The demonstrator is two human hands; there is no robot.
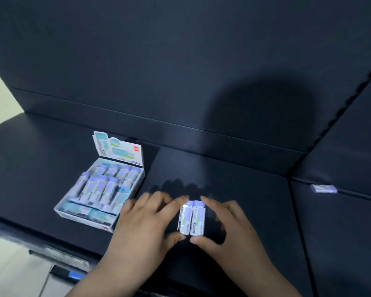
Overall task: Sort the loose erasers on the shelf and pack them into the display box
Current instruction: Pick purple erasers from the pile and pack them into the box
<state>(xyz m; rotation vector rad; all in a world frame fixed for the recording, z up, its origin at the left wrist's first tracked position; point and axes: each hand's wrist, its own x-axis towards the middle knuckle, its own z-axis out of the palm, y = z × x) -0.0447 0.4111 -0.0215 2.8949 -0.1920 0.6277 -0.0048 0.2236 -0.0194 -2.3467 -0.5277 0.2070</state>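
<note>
Right of the display box (79, 217), left hand (146, 221) and right hand (227, 228) pinch two erasers (192, 218) side by side. Likely squaring them for packing.

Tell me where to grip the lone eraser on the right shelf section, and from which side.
I would pinch the lone eraser across its long sides at mid-length, coming from above and the front. It lies flat, long axis left to right, with bare shelf in front.
</note>
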